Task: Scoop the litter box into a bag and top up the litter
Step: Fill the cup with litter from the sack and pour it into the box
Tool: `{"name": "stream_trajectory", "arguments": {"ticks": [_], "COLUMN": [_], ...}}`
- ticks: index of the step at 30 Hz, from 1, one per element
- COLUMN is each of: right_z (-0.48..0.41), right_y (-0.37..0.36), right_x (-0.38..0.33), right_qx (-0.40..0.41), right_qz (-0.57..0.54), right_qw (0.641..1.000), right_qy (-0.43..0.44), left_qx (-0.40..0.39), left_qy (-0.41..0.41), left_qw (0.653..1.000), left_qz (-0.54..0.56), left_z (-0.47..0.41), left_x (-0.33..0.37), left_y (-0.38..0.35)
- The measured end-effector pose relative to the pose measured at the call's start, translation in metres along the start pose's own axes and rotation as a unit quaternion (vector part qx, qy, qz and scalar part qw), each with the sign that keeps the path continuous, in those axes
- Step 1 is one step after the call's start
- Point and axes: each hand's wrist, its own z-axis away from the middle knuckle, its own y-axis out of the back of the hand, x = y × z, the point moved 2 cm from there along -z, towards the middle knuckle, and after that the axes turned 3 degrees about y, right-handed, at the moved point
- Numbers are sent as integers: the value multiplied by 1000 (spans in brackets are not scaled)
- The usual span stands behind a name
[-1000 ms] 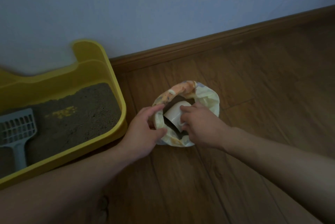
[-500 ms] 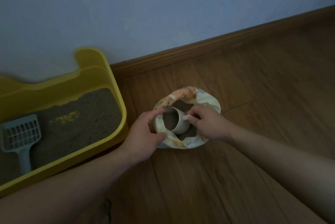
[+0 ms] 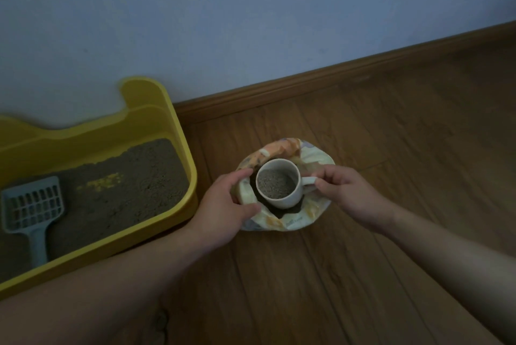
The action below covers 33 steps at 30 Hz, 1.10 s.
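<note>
A rolled-down litter bag [image 3: 308, 216] with an orange and cream print stands open on the wooden floor. My left hand [image 3: 223, 205] pinches the bag's left rim. My right hand [image 3: 349, 194] holds a white cup [image 3: 284, 194] by its handle, upright over the bag's mouth and filled with grey litter. To the left is the yellow litter box [image 3: 184, 149], holding brown litter with a small yellow patch [image 3: 102, 183]. A grey slotted scoop [image 3: 32, 210] lies in the box at its left end.
A pale wall and a brown skirting board [image 3: 321, 79] run behind the box and the bag. Wooden floor [image 3: 391, 149] stretches to the right and towards me.
The cup was tipped on its side deep in the bag. My right hand has turned it upright and lifted it, now full of litter. My left hand stays on the rim.
</note>
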Motion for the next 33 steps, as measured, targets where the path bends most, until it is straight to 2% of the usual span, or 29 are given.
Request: {"name": "stream_trajectory", "arguments": {"ticks": [14,19,24,33], "right_z": [26,32,39,38], "right_y": [-2,-4,-6,-34], "right_x": [-13,-32,-48,-98], "right_qx": [50,46,21,-34], "right_qz": [-140,-173,-170,-44], "right_qw": [989,983,983,986], "right_qy": [4,33,66,160], "left_qx": [19,-6,-51,-4], "left_qy": [-76,-101,-128,-166], "left_qw": [993,995,979,970], "left_qz": [-86,19,148,178], "left_z": [20,25,38,70], "left_x": [37,47,59,67], "left_y": [4,6,10,61]}}
